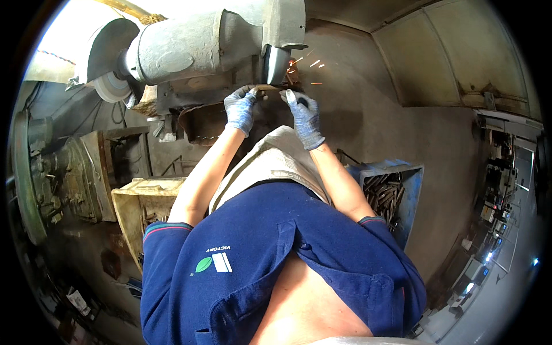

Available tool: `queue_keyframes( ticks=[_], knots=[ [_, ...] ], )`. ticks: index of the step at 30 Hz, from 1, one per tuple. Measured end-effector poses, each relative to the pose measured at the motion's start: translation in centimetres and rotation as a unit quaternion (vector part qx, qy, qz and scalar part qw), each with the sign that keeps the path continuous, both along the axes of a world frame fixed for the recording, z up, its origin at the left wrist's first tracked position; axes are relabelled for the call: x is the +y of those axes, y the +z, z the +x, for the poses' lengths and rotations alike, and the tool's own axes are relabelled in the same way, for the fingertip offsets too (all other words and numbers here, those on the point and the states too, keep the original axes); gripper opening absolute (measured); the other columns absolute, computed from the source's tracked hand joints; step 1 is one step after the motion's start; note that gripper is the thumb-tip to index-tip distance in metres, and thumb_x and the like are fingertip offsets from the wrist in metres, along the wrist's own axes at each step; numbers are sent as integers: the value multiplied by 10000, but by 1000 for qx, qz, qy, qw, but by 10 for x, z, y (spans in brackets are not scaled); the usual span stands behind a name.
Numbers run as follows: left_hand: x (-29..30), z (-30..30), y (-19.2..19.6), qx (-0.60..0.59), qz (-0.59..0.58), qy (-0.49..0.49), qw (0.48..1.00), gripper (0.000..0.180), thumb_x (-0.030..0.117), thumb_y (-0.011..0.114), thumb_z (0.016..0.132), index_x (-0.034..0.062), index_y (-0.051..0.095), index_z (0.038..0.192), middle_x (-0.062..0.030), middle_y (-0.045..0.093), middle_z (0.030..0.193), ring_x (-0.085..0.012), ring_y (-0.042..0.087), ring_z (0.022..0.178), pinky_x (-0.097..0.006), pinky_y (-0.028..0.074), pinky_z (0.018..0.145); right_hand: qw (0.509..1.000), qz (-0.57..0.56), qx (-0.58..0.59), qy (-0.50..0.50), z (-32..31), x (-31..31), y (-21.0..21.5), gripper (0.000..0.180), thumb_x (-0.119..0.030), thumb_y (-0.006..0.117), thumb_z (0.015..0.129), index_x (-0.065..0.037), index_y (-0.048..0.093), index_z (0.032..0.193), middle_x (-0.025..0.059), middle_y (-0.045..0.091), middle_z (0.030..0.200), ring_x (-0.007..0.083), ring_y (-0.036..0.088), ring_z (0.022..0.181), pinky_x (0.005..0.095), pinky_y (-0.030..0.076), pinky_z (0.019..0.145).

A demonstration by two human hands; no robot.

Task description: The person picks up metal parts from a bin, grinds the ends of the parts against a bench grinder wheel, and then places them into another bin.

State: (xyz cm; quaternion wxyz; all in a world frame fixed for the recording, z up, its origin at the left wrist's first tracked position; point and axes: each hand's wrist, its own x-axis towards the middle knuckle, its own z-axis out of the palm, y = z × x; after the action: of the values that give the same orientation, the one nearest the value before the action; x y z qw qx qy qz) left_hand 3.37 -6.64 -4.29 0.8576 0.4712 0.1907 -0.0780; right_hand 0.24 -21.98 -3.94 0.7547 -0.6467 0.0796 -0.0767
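Two gloved hands, left hand (240, 109) and right hand (305, 118), grip one metal strip (269, 87) closed. Sparks (299, 62) fly above your right grip; keep pressure light and even against the grinding wheel (277, 63).

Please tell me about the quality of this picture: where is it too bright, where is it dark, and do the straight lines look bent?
In the head view, the upper left corner behind the grinder is washed out by glare; the left side and the rim are dark; the wall edges at upper right bend from the fisheye lens. Sparks streak bright beside the left hand and right hand, both in gloves and fairly sharp.
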Motion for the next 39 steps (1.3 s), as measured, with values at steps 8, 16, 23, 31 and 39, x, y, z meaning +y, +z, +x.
queue_keyframes(
  ticks=[8,16,23,31,39],
  knots=[
    [29,6,0,19,31,4,999,105,23,565,873,-30,585,961,-116,655,803,-193,652,709,-289,533,603,997,3,35,70,5,22,5,245,-187,595,893,40,646,971,121,651,967,166,613,918,307,489,889],
    [-7,15,-13,19,72,-38,997,94,31,597,854,-55,615,890,-112,655,776,-172,635,639,-273,524,581,995,72,62,6,4,-12,-6,209,-206,650,855,2,667,835,106,655,883,167,619,856,361,498,880],
    [-9,15,-4,45,30,-36,998,94,28,599,846,-55,609,890,-123,653,766,-188,631,622,-286,526,572,995,56,80,-17,1,-10,0,207,-234,663,844,-30,688,818,86,668,858,168,620,835,335,487,863],
    [25,21,-13,36,79,-26,996,93,25,564,866,-35,618,913,-103,656,768,-176,629,660,-275,521,604,996,9,87,21,7,20,0,276,-316,646,853,-48,696,815,61,673,854,135,607,846,267,465,789],
    [42,16,1,29,72,-13,997,85,25,577,860,-28,614,914,-94,653,766,-155,622,621,-258,514,577,996,62,57,12,9,42,6,202,-203,642,861,-23,703,793,8,668,764,90,582,774,242,453,763]
  ],
)
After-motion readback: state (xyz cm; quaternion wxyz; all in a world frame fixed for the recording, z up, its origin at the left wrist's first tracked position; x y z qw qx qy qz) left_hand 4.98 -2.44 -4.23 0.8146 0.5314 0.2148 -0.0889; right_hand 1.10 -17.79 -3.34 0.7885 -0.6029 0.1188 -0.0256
